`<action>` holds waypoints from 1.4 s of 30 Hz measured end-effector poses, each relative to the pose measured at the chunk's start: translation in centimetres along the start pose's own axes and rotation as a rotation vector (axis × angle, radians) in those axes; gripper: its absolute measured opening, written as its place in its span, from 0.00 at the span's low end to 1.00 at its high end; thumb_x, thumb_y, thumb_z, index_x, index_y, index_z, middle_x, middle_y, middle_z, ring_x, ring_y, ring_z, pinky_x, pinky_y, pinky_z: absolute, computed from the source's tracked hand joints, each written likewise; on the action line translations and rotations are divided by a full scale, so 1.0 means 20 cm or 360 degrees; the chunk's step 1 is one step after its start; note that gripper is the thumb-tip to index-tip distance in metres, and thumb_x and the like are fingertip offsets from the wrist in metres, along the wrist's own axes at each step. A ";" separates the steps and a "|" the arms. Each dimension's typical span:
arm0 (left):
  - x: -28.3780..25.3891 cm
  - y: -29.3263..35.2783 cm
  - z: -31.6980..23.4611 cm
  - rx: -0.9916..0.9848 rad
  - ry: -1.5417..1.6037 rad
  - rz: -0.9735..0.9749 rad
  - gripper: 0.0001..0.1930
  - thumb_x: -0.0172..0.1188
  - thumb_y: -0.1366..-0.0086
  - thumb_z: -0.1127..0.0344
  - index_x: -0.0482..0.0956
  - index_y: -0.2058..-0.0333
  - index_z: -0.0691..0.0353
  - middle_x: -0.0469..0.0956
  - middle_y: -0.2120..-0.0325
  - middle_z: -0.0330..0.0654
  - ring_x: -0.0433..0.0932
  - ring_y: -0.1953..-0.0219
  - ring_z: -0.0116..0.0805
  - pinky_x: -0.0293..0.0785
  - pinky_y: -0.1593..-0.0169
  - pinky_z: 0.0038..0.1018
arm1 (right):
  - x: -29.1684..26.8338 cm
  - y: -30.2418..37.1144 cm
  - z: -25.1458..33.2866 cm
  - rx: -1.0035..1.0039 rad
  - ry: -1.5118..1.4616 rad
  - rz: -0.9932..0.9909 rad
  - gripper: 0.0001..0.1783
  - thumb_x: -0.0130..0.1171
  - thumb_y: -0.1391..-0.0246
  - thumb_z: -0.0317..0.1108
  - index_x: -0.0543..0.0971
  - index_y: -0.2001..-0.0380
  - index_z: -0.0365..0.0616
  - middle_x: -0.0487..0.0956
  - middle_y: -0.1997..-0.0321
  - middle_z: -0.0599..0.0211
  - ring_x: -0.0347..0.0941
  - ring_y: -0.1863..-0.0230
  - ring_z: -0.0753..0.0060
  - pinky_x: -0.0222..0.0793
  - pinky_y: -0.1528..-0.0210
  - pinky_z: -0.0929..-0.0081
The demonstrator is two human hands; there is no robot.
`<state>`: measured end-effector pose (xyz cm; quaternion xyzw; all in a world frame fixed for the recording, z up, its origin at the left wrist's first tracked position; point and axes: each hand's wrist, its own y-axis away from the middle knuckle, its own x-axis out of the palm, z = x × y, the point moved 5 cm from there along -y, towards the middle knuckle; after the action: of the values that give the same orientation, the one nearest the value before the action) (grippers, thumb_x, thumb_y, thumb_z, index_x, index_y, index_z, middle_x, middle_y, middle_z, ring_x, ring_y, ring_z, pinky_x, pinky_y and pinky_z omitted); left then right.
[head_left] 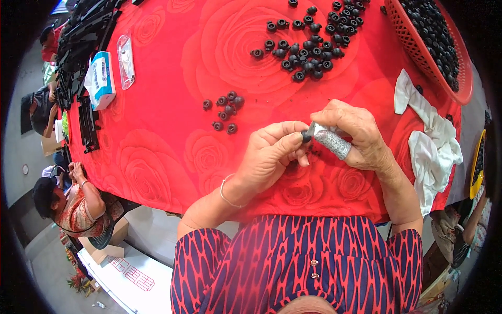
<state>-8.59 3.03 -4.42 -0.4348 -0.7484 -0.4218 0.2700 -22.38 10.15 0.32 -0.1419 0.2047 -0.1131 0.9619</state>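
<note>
Between the thumb and fingers of my left hand (274,149) is a small round black plastic part (306,137). My right hand (353,133) meets it from the right, its thumb wrapped in speckled silver tape (333,145). The right fingers pinch a thin, silvery piece that looks like a small blade (312,129), held against the black part. Fingers partly hide its shape. Tiny dark scraps lie on the red tablecloth (172,104) beneath my hands. A small group of similar black parts (230,104) sits just beyond my left hand.
A larger spread of black parts (314,49) lies farther off. At the right stand a red basket (455,78) full of them and white cloth gloves (434,141). A tissue pack (102,81) and long black pieces (86,47) are at the left, near other people.
</note>
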 end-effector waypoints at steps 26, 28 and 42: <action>0.03 -0.04 0.00 -0.0093 0.0035 0.0014 0.10 0.53 0.36 0.69 0.73 0.58 0.68 0.77 0.69 0.41 0.75 0.71 0.28 0.73 0.67 0.22 | 0.07 0.04 0.13 -0.0632 0.0789 -0.0378 0.25 0.62 0.78 0.28 0.77 0.66 0.36 0.70 0.79 0.69 0.65 0.83 0.74 0.59 0.84 0.76; 0.01 -0.03 0.00 -0.0088 0.0054 0.0005 0.10 0.53 0.36 0.69 0.73 0.58 0.69 0.77 0.69 0.41 0.75 0.72 0.28 0.73 0.67 0.22 | 0.07 0.03 0.15 -0.0668 0.0755 -0.0426 0.23 0.59 0.81 0.26 0.77 0.70 0.36 0.69 0.79 0.70 0.64 0.84 0.75 0.56 0.85 0.77; -0.03 -0.02 0.01 -0.0093 -0.0382 0.0115 0.13 0.51 0.33 0.61 0.75 0.64 0.67 0.75 0.73 0.37 0.72 0.77 0.22 0.70 0.72 0.19 | 0.05 0.00 0.04 -0.0090 0.0104 -0.0124 0.19 0.69 0.64 0.28 0.76 0.65 0.40 0.73 0.71 0.63 0.74 0.72 0.68 0.70 0.73 0.75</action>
<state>-8.74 2.74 -5.11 -0.5163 -0.7467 -0.3784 0.1808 -21.18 10.14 0.72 -0.1732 0.2334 -0.1491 0.9451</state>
